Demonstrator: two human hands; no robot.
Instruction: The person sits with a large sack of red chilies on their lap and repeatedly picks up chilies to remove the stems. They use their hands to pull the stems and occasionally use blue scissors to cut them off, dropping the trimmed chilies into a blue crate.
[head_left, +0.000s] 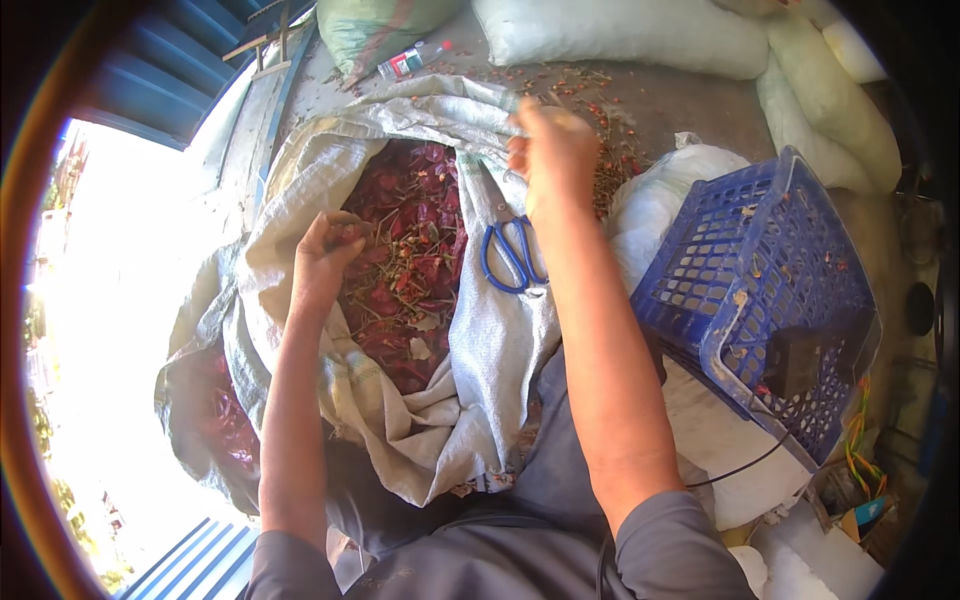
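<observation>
A white woven sack (487, 360) stands between my knees with its mouth spread wide. Inside lie dark red dried pods (412, 217) that look like chillies, with loose stems and caps (424, 255) on top. My left hand (330, 244) is at the left of the opening, its thumb and fingers closed around a small reddish piece, probably a pod. Over the sack's far right rim, my right hand (559, 154) is blurred with curled fingers; whether it holds anything is unclear. Blue-handled scissors (504, 259) lie on the sack's right flap, partly covered by my right forearm.
A blue plastic crate (757, 277) stands tilted at my right, beside a white sack (675, 176). Stuffed sacks (622, 30) line the back. Stems and red bits (600, 112) litter the floor near a plastic bottle (412, 60). Another open sack (217, 397) sits at the left.
</observation>
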